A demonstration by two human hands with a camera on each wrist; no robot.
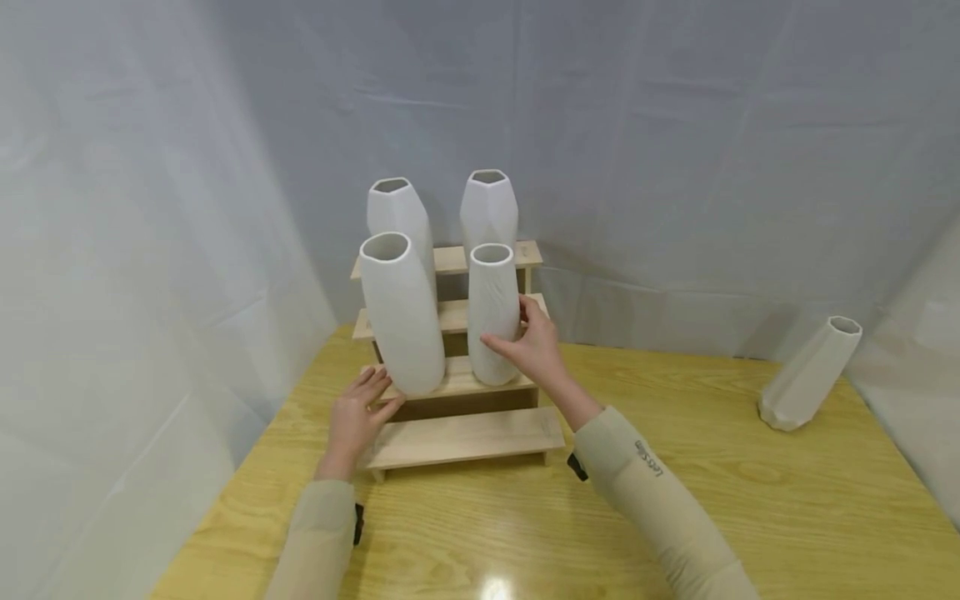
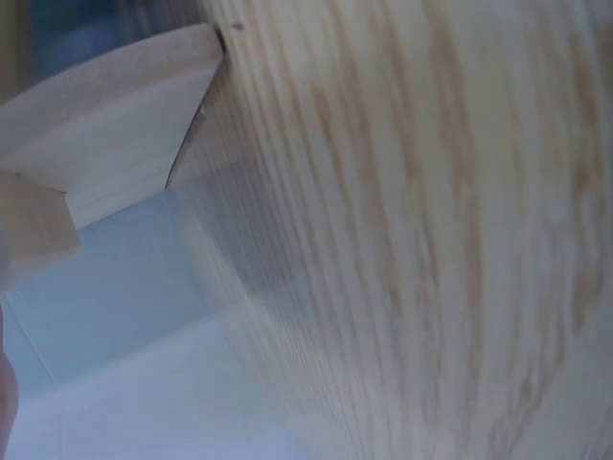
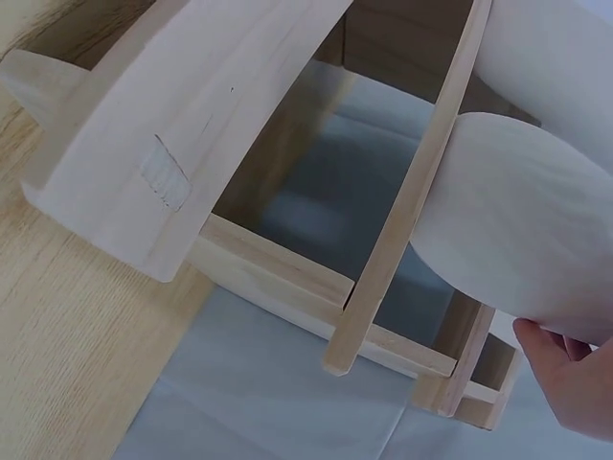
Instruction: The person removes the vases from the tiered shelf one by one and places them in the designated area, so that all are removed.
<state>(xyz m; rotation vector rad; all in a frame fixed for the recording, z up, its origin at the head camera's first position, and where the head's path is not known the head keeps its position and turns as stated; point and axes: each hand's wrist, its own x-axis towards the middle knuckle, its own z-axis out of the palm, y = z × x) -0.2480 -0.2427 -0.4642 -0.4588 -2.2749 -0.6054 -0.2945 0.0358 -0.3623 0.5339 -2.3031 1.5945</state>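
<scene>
A big yellow wooden worktop (image 1: 750, 500) fills the bottom of the head view, with white sheets hanging behind it. In the middle stands a wooden step shelf (image 1: 465, 435). Four white vases stand on it: two at the back, half hidden, and two in front. The left front vase (image 1: 402, 315) leans and hides part of the steps. The right hand (image 1: 534, 346) holds the right front vase (image 1: 492, 312) on the second step from the bottom, fingers (image 1: 501, 343) spread around its lower part. The left hand (image 1: 358, 421) lies flat on the steps by the leaning vase's base, fingers straight. A fifth vase (image 1: 808, 373) leans at the far right. The left wrist view is blurry, showing only wood. The right wrist view cuts off most of the hand.
</scene>
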